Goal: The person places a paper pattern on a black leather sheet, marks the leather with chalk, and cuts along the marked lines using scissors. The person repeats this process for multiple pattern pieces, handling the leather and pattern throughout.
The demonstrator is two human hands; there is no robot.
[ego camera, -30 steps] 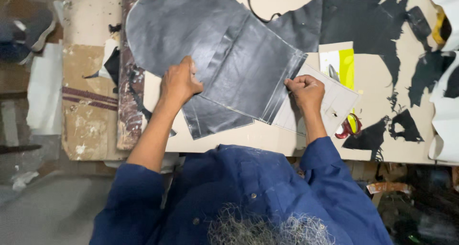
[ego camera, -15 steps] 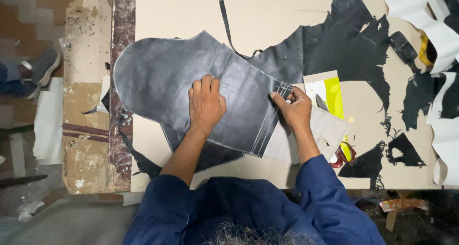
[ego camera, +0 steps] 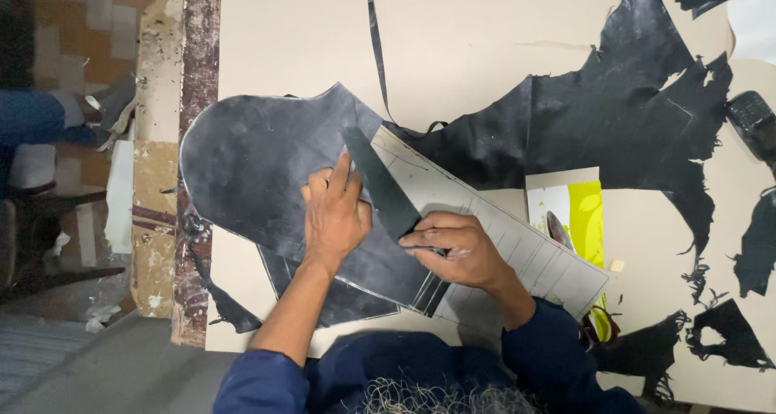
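From my remote seat I see the fingers of the left hand (ego camera: 335, 216) lie close together and flat, pressing down on a sheet of dark grey leather (ego camera: 259, 167) spread over the pale worktable (ego camera: 477, 50). The right hand (ego camera: 453, 248) sits just beside it, fingers curled and bunched low over the near end of a dark strip (ego camera: 380, 183) that slants up and away between the two hands; I cannot tell whether they pinch a tool. Under the right fingertips lies a pale ruled pattern card (ego camera: 517, 248), overlapping the leather's right edge.

I judge the leather light, limp and fairly smooth, apt to slide or pucker unless held flat. A broad palm press close to the working edge looks the safest hold; the card seems stiffer and could be lifted by a corner.

Both wrists are bent down, forearms converging from blue sleeves (ego camera: 558, 357) at the table's near edge. Beyond the right hand lie a ragged black hide (ego camera: 614, 115), a yellow-and-white sheet (ego camera: 578, 208) and black offcuts (ego camera: 727, 337). Past the left hand runs the table's worn edge board (ego camera: 196, 66).
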